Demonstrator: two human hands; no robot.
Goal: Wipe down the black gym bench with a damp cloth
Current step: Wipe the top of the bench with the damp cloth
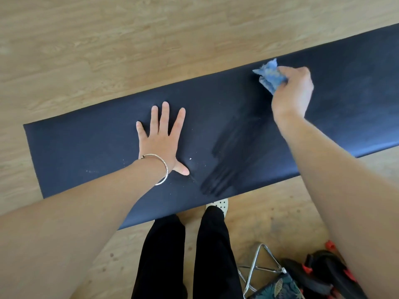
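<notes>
Head view, my tally as I read it from the remote station.

1. Desk [86,147]: black padded top lying slantwise across a wooden floor [108,39]. Its left end is in sight; the right end runs out of frame.
2. Left hand [160,139]: palm down on the desk toward the left end, about midway between the far and near edges. Its fingers are straight and spread wide and hold nothing. A thin metal bangle [159,169] sits on the wrist.
3. Right hand [293,89]: fingers curled round a bunched blue cloth [269,75] at the desk's far edge, right of the middle (blurred, so I cannot tell how firmly the cloth meets the surface).
4. Dark streak [231,152]: a glossier band slanting from the near edge up toward the cloth, between the two hands.
5. White specks [190,158]: scattered on the desk just beside the left thumb.
6. Off the near edge: legs in black trousers [194,255] and a pale perforated shoe [219,205]. On the floor at lower right are a metal frame [257,266] and a black-and-red item [323,268] I cannot identify.
</notes>
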